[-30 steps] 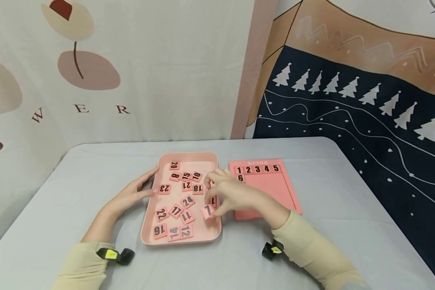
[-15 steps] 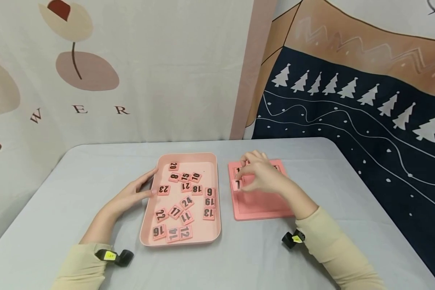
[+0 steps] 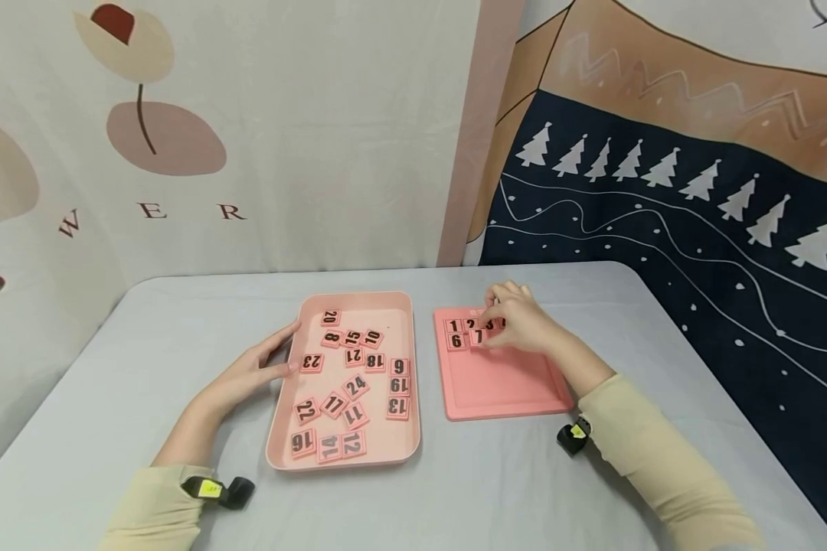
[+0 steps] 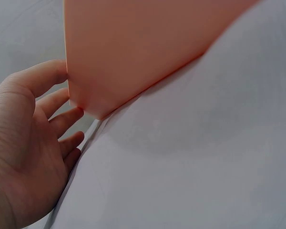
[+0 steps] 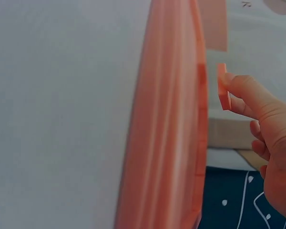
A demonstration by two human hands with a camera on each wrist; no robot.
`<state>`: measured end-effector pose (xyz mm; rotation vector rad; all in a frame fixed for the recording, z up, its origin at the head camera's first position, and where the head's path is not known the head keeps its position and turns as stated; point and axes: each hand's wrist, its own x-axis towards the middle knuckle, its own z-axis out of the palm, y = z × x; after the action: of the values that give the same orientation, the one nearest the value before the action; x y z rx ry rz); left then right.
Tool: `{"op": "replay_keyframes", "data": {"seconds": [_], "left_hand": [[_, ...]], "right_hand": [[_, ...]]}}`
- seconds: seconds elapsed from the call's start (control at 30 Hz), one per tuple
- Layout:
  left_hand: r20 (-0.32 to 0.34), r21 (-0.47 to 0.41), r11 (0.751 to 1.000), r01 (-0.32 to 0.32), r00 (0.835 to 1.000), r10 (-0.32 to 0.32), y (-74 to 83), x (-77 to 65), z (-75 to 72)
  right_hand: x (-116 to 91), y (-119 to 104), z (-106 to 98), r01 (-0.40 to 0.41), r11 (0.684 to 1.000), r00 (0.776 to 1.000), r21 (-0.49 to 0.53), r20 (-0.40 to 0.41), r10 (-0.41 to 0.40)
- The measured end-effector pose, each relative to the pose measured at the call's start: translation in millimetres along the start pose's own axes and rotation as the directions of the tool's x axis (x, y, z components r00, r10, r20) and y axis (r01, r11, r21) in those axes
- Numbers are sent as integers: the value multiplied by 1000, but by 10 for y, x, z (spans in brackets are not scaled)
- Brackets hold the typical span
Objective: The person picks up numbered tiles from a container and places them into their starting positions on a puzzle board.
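Observation:
My right hand [image 3: 524, 325] pinches a pink number tile marked 7 [image 3: 478, 337] between thumb and fingers. In the right wrist view this tile [image 5: 222, 88] is held clear of the pink puzzle board [image 5: 164, 119]. Seen from the head, it is over the board's second row, just right of tile 6 [image 3: 457, 341]. Tiles 1 [image 3: 452, 325] and 2 line the top row; the hand covers most of the others there. At the left edge of the pink tray [image 3: 386, 444], my left hand [image 3: 248, 369] rests its fingertips against the outer wall, fingers loosely bent.
Several loose number tiles lie in the tray at mixed angles, among them 20 [image 3: 330, 317], 8 [image 3: 331, 338] and 13 [image 3: 397, 407]. A pale cloth covers the table [image 3: 413, 513]. Printed curtains [image 3: 317, 153] hang behind it.
My right hand has carried tile 7 from the tray's right side to the board, then slightly rightward past tile 6. The left hand has stayed at the tray.

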<state>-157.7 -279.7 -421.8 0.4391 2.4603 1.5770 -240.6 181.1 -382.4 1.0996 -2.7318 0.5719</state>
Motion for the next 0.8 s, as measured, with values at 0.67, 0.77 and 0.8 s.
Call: {"op": "replay_keyframes", "data": {"seconds": [0.67, 0.77, 0.8], "left_hand": [[4, -15, 1000, 5, 1000, -4, 14, -1, 5], [3, -13, 1000, 4, 1000, -4, 9, -2, 5], [2, -11, 1000, 4, 1000, -4, 7, -3, 5]], "right_hand": [[0, 14, 122, -14, 994, 1000, -110, 5, 15], [-10, -3, 118, 3, 991, 1000, -131, -1, -3], [-13, -10, 115, 9, 991, 1000, -136, -2, -10]]}}
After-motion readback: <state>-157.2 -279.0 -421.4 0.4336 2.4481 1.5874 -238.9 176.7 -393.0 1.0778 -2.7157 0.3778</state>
